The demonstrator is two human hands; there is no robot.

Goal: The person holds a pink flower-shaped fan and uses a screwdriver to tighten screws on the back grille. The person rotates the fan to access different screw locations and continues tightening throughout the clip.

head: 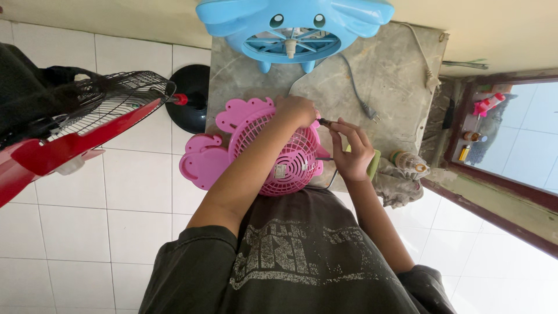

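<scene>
Pink fan housing (278,152) lies on the bench (395,75) edge, below the blue fan (293,26). Left hand (297,110) presses it, grip clenched; right hand (351,152) pinches probably a screwdriver (325,122). Tool may slip; housing may tip off.

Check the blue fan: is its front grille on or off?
Off. The blue fan shows a bare hub and spokes in its round opening, with no grille over them.
</scene>
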